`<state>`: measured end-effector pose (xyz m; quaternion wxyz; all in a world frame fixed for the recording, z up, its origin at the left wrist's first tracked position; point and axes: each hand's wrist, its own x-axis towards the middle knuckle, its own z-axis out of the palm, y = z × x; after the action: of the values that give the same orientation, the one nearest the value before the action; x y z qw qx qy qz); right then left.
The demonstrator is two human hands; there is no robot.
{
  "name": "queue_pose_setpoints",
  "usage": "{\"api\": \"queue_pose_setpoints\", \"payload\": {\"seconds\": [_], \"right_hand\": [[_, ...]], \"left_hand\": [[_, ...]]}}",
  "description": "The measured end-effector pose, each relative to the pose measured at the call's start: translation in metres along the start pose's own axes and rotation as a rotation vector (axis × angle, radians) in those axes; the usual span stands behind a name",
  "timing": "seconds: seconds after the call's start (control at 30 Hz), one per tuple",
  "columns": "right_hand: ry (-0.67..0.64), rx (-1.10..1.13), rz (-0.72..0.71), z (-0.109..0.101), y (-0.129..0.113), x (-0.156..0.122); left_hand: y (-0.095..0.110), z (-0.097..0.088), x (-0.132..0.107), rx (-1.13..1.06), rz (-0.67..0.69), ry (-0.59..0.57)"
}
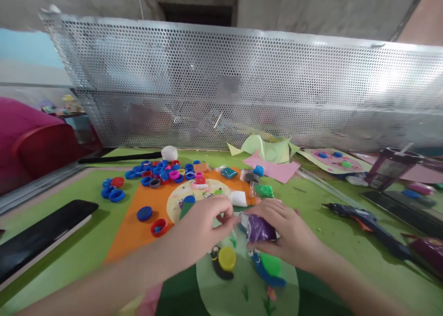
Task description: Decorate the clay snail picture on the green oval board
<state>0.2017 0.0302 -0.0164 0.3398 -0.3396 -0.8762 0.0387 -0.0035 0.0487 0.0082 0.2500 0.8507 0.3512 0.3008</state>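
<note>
A packet of purple modelling clay (259, 228) in clear plastic is gripped by my right hand (289, 230), thumb below and fingers over the top. The fingertips of my left hand (209, 217) pinch together at the loose plastic end of that packet. Both hands are above a pale green oval card (247, 302) on dark green paper. On the card are a black snail with a yellow cap shell (227, 259) and a blue snail with a green shell (271, 265). A pink flower (271, 293) decorates its lower part. A white clay lump (238, 198) lies just beyond my hands.
Several bottle caps (162, 169) are heaped at the back left. Clay packets, including a green one (264, 191), lie ahead. A glue gun (368, 221) and a dark cup (389, 168) are at right, a black phone (44, 233) at left. A perforated metal panel (194, 85) rises behind.
</note>
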Motion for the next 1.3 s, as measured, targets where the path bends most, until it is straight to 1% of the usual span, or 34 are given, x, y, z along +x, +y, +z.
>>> {"api": "queue_pose_setpoints", "payload": {"seconds": [0.1,0.17,0.23,0.3,0.37,0.5,0.57,0.63,0.83,0.93,1.07,1.17,1.3], "right_hand": [[-0.005,-0.007,0.051,0.009,-0.004,-0.001],[-0.001,0.003,0.087,0.013,-0.006,-0.002],[0.002,0.016,0.115,0.014,-0.008,-0.003],[0.011,0.011,0.139,0.014,-0.009,-0.004],[0.018,-0.005,0.155,0.014,-0.009,-0.004],[0.014,0.008,0.167,0.015,-0.008,-0.006],[0.023,0.022,0.173,0.016,-0.009,-0.006],[0.038,0.024,0.181,0.016,-0.011,-0.007],[0.075,0.005,0.199,0.012,-0.017,-0.007],[0.082,-0.017,0.191,0.011,-0.018,-0.006],[0.063,-0.040,0.209,0.012,-0.019,-0.006],[0.048,-0.052,0.221,0.012,-0.019,-0.006],[0.029,-0.077,0.240,0.014,-0.018,-0.006]], "left_hand": [[-0.011,0.008,-0.013,0.002,-0.012,0.151],[-0.016,0.014,-0.019,-0.033,0.023,0.200],[-0.017,0.017,-0.022,-0.101,0.082,0.201],[-0.018,0.019,-0.022,-0.156,0.107,0.198],[-0.018,0.020,-0.022,-0.174,0.064,0.203],[-0.015,0.021,-0.024,-0.159,-0.078,0.195],[-0.011,0.022,-0.026,-0.141,-0.118,0.210],[-0.007,0.023,-0.026,-0.110,-0.130,0.229],[0.005,0.024,-0.027,-0.010,-0.084,0.259],[0.007,0.022,-0.027,-0.015,-0.095,0.258],[0.008,0.022,-0.027,-0.032,-0.103,0.223],[0.007,0.023,-0.026,-0.060,-0.132,0.185],[0.003,0.022,-0.025,-0.182,-0.155,0.097]]}}
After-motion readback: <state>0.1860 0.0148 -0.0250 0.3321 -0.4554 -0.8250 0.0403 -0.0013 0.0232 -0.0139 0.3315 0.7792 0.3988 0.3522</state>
